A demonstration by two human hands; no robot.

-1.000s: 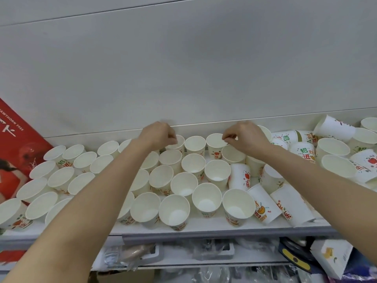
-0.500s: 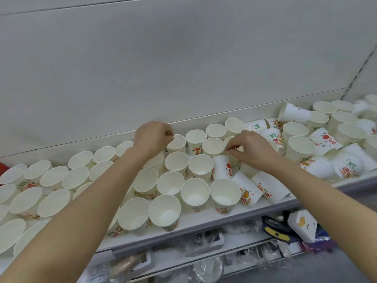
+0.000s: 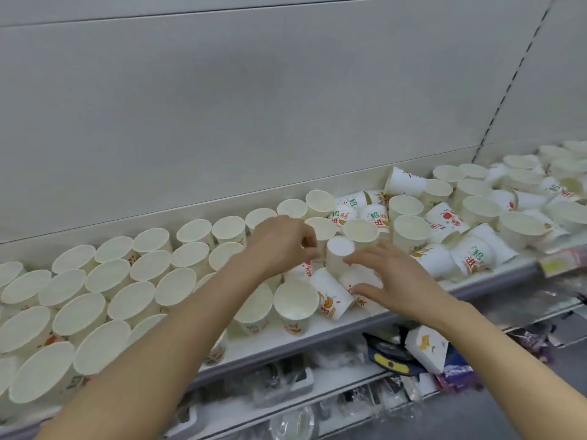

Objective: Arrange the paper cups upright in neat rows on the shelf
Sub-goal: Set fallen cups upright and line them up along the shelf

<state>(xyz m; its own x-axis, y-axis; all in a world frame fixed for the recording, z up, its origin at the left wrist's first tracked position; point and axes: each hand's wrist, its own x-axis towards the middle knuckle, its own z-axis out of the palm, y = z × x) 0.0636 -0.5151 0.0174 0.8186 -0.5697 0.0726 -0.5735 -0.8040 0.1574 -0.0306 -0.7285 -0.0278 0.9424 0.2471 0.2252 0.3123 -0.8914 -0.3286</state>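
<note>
Grey shelf panel is backing a white metal shelf (image 3: 317, 339) crowded with cream paper cups. An inverted white paper cup (image 3: 339, 254), base up, is sitting mid-shelf between both hands. Left hand (image 3: 281, 244) is pinching something small beside it with curled fingers; exactly what, I cannot tell. Right hand (image 3: 392, 277) is hovering with fingers spread and released over the toppled printed cups (image 3: 332, 296). Upright rows (image 3: 95, 290) are filling the left side; a jumbled pile (image 3: 476, 217) is lying right. Judgement: grip the sidewall lightly, flip it rim-up, and seat it flush against the last row without denting it.
</note>
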